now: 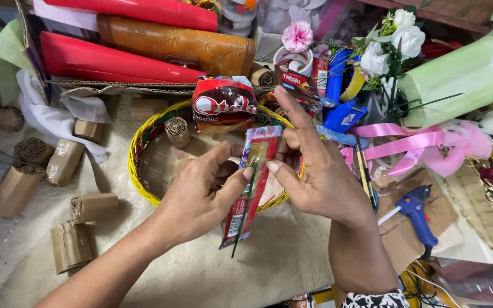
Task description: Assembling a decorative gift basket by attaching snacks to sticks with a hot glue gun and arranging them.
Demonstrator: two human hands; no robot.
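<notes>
A white lacy cloth (212, 274) covers the table. At the back lies an open cardboard box (87, 85) with two red cases (109, 60) and a brown patterned case (178, 48) in it. On the right is a big roll of green paper (463, 74), and next to it are white fake flowers (395, 40). Pink ribbon (417, 145) lies in loops below them.

In the middle sits a round yellow wicker basket (138, 171). A dark red snack bag (223, 102) stands at its far rim. Small rolls of brown cardboard (58, 165) lie on the left of the cloth. A blue glue gun (417, 217) rests on cardboard scraps on the right.

The left hand (201, 194) and the right hand (320, 171) meet over the basket. Together they hold a long, thin red snack packet (255, 182) and a thin green stick (245, 217) that lies against it. The left thumb and fingers pinch the packet from the left side. The right thumb presses its right edge, and the right fingers sit behind it, with one finger pointing up.
</notes>
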